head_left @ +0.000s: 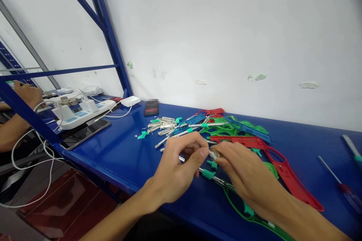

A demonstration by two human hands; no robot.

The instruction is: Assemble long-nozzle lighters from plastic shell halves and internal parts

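Observation:
My left hand and my right hand meet above the front of the table. Between their fingertips is a small whitish, partly see-through piece, its exact kind too small to tell. My right thumb and fingers close round it, and my left thumb and forefinger pinch at its left end. Under and behind the hands lie metal rods with green clips, a red plastic handle part and green plastic frames. A blue plastic part rests on the green ones.
Small clear pieces lie in a pile behind my left hand. A screwdriver lies at right. Further left are a phone, a power strip, loose white cables and a blue post. Beyond it shows another person's hand.

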